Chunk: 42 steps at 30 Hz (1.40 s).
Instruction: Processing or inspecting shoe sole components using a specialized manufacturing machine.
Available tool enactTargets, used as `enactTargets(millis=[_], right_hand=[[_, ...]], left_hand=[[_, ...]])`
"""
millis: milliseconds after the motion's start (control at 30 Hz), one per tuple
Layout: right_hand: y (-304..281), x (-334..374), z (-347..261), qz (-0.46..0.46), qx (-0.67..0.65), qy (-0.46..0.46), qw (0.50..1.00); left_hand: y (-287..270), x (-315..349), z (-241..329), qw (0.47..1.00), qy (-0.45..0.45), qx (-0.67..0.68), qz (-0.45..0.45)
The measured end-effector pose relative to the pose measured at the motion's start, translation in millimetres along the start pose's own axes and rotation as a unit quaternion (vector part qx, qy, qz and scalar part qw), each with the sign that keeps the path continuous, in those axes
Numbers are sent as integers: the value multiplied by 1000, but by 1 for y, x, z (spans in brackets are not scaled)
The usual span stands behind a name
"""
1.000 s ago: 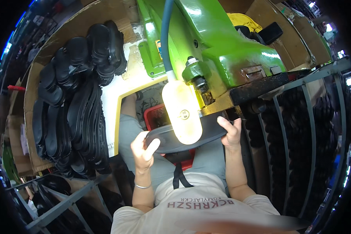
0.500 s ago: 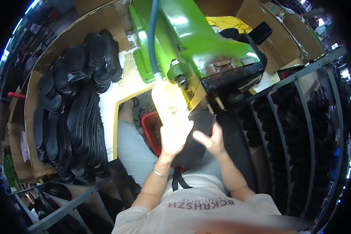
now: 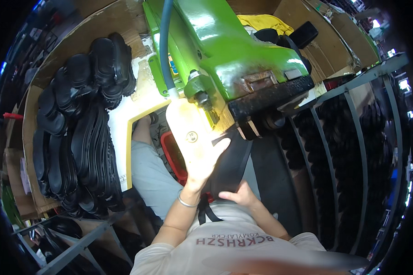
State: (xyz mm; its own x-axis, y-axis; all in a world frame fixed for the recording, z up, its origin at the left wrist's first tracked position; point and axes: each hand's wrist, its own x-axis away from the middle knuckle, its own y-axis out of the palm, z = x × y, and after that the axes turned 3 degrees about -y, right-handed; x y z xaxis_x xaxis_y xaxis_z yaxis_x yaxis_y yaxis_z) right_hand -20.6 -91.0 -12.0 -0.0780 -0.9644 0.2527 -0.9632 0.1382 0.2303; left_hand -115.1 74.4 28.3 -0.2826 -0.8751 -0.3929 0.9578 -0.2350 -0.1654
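A flat, flexible black piece (image 3: 231,160), its kind unclear, runs from under the head of a green machine (image 3: 243,59) down toward my lap. My right hand (image 3: 242,195) is closed on its near end, thumb across the top and fingers mostly hidden. My left hand (image 3: 202,167) is beside the piece's left edge with its thumb stretched toward it. The left fingers are lost behind a glaring pale lamp head (image 3: 188,121), so their grip is hidden. A blue flexible neck (image 3: 165,46) carries the lamp.
Stacks of black shoe soles (image 3: 89,142) fill a cardboard box (image 3: 30,151) at left. A red basket (image 3: 170,153) stands below the white, yellow-edged tabletop (image 3: 119,137). At right, a grey metal rack (image 3: 326,144) holds rows of dark pieces. Yellow cloth (image 3: 266,22) lies behind the machine.
My right hand has moved down toward my body and closed on the black piece's near end; before, its thumb and fingers were apart. The left hand keeps near the lamp. The view has shifted slightly.
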Motion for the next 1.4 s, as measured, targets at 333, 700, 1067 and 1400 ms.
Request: enactTargets(millis=[333, 700, 1067, 1400], right_hand=[[-57, 47, -39, 178, -73, -41, 980], [-104, -76, -137, 175, -48, -206, 962], [-16, -99, -95, 45, -9, -216, 975], [-56, -97, -117, 180, -8, -299, 937]], left_hand=[[-14, 34, 0, 940, -250, 230, 19], [-29, 7, 3, 977, -158, 133, -51], [-134, 17, -4, 966, -192, 162, 52], [-57, -10, 20, 959, 105, -253, -67]])
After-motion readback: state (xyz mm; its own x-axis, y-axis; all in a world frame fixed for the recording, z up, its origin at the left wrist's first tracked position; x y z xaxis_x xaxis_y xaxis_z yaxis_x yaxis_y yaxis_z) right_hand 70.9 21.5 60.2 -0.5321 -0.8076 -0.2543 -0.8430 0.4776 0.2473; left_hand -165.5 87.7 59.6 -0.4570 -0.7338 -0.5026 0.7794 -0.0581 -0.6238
